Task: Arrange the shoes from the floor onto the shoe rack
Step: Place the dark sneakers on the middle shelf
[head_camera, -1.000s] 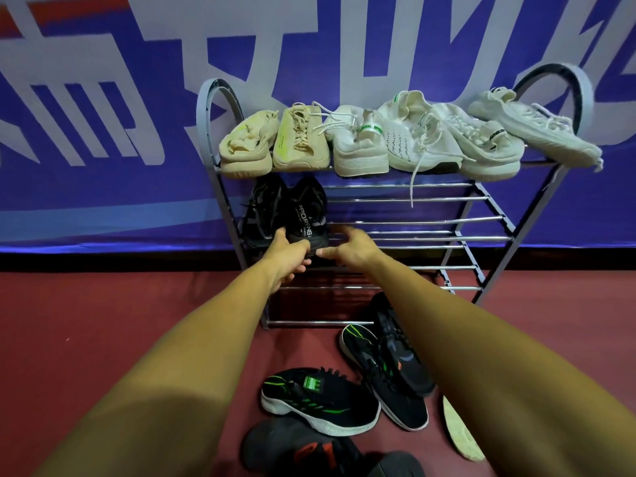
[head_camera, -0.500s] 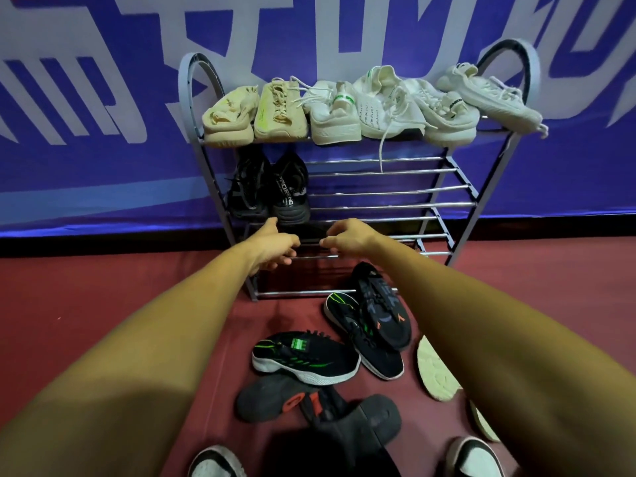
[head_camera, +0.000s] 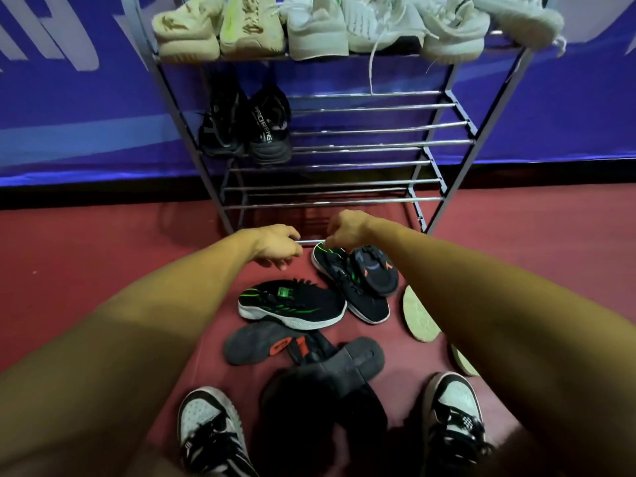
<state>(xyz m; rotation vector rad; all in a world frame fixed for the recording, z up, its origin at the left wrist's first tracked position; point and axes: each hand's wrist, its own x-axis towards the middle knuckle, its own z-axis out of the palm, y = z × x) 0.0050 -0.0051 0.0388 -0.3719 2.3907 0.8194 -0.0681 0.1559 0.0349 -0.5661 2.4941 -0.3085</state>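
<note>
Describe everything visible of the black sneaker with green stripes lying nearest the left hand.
The black knit sneaker with green stripes lies on the red floor, resting on its white sole, toe to the image's right. It has black laces and a green tongue label. Its toe end meets another black sneaker; its sole overlaps a grey insole. No hand touches it.

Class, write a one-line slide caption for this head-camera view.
Both hands, left hand and right hand, reach toward black shoes below the half-filled rack.

A dark red floor (head_camera: 86, 256) meets a black baseboard strip (head_camera: 103, 196) under a blue banner (head_camera: 69, 108) with large pale lettering; lighting is dim.
</note>
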